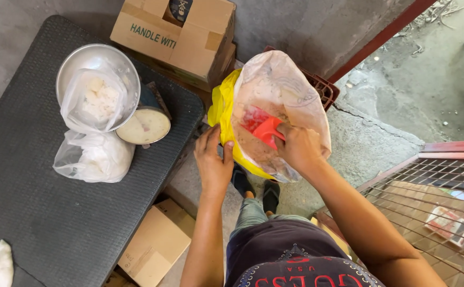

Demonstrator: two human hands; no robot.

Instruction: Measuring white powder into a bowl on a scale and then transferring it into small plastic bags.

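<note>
Both arms are bare from the bottom edge of the frame up to the hands, with no sleeve, watch, bracelet or ring to be seen on the left hand (214, 162) or the right hand (299, 149). At bottom centre the person wears a dark top (290, 255), charcoal to near black, with red printed lettering low on the chest and a curved line of small pale studs around it. Above the top in the frame, faded grey-blue trousers (254, 212) cover the legs. On the feet are dark open sandals (271, 195), with bare toes showing in front of the straps.
</note>
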